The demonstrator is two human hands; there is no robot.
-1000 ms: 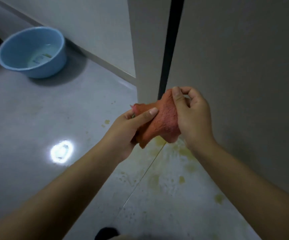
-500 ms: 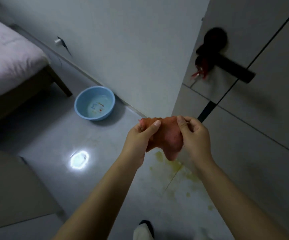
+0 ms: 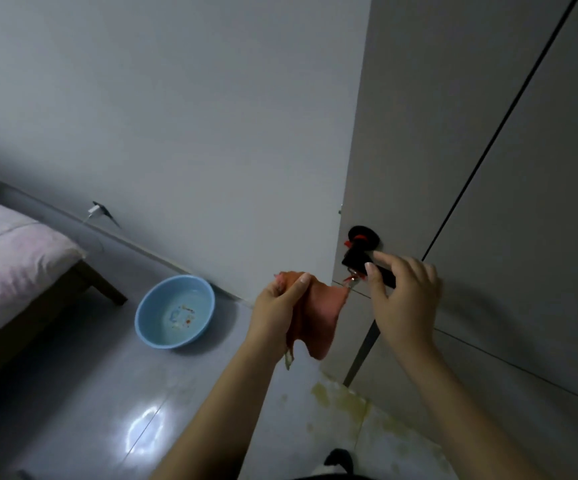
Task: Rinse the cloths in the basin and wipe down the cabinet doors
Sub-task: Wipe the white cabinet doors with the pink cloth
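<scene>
My left hand (image 3: 277,303) grips an orange cloth (image 3: 320,320), which hangs down in front of the grey cabinet doors (image 3: 481,161). My right hand (image 3: 403,296) is off the cloth, its fingers loosely spread at the black lever handle (image 3: 357,256) on the door; a red tassel hangs from that handle. The light blue basin (image 3: 142,308) stands on the floor by the wall to the left, with a little water in it.
A bed with pale pink bedding (image 3: 10,261) fills the left side. A charger (image 3: 99,211) is plugged in low on the wall. Yellowish stains (image 3: 343,400) mark the glossy grey floor below the cabinet. A dark shoe tip (image 3: 338,459) shows at the bottom.
My right hand let go of the cloth and moved up to the door handle. The left hand alone now holds the cloth. The view has tilted upward, showing more wall and door.
</scene>
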